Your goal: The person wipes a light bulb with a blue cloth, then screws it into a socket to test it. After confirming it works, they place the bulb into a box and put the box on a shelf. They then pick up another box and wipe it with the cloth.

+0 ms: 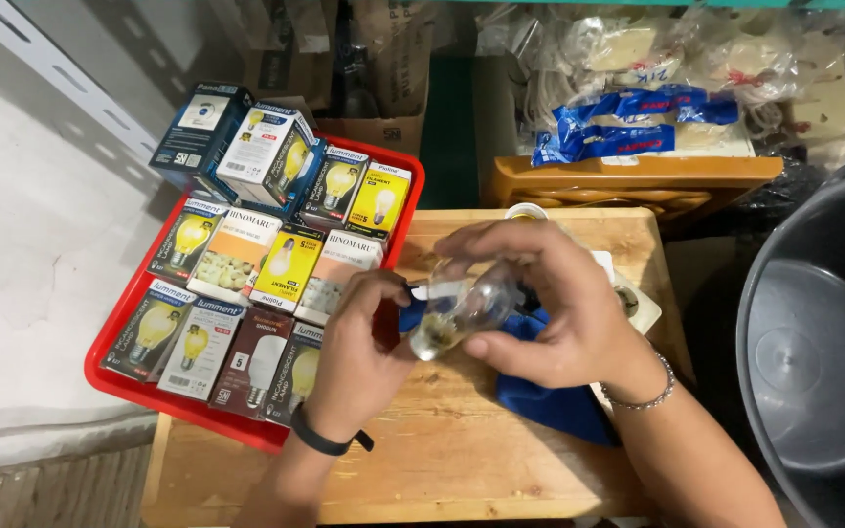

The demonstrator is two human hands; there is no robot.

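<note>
My right hand (550, 303) grips a clear glass light bulb (464, 311) held over the wooden table (442, 460). Its glass end points toward me and to the left. My left hand (359, 352) touches the bulb from the left, thumb and fingertips on a small white piece beside it. A blue cloth (550, 401) lies on the table under my right hand, partly hidden by it. A white object (638, 303) peeks out behind my right hand.
A red tray (124, 386) full of boxed light bulbs sits on the table's left side. A big dark bucket (814, 332) stands to the right. Behind the table are a wooden edge, blue packets (628, 122) and bagged goods. A white wall runs along the left.
</note>
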